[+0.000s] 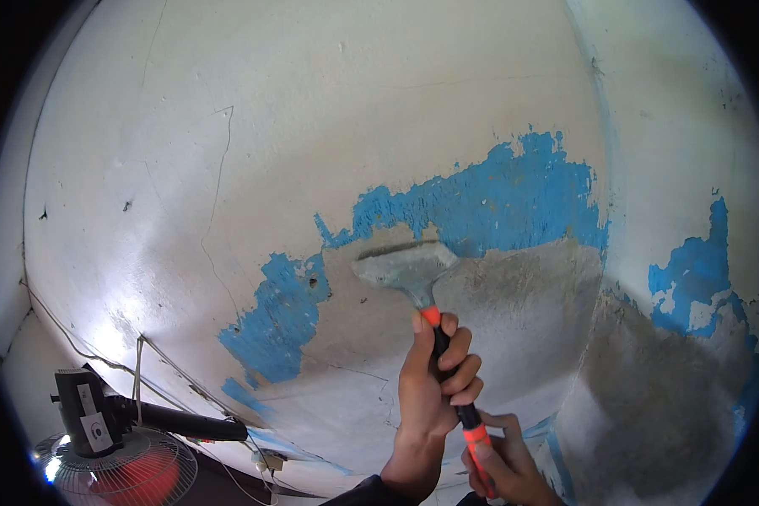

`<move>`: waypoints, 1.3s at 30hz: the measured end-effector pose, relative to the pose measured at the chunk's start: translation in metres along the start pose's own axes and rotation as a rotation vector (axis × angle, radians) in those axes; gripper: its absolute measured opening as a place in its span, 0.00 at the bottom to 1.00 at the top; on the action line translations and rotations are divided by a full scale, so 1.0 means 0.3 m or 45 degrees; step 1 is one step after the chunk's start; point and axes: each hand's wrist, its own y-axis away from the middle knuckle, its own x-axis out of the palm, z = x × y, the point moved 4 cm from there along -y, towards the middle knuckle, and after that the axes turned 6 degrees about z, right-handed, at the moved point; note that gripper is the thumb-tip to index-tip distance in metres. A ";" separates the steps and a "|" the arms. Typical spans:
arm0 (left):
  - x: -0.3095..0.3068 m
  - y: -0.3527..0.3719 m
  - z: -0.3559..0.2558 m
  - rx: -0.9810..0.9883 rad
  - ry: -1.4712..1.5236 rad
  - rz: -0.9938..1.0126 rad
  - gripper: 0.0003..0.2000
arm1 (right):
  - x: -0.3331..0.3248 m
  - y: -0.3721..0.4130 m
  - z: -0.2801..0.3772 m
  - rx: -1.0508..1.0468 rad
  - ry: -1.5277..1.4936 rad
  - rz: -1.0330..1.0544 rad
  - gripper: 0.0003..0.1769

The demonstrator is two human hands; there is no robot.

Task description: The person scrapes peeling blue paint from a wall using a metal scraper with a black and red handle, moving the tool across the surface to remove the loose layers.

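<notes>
A wide scraper (406, 268) with a greyish, dusty head and a long black and orange handle is held up against the wall. Its broad edge lies at the lower border of a patch of exposed blue paint (514, 198). My left hand (430, 384) wraps round the upper part of the handle, thumb along the left side and fingers curled from the right. Lower down, near the handle's orange end, my right hand (510, 468) is closed round the grip.
Off-white, cracked wall paint (287, 110) surrounds the blue areas, and bare grey plaster (527, 304) shows below. A wall corner runs down the right side, with another blue patch (691, 278) beyond it. At lower left are a fan (131, 468) and loose cables (139, 379).
</notes>
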 end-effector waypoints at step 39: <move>0.051 -0.044 -0.039 0.018 -0.047 0.014 0.20 | 0.028 -0.033 0.061 -0.153 0.168 -0.143 0.25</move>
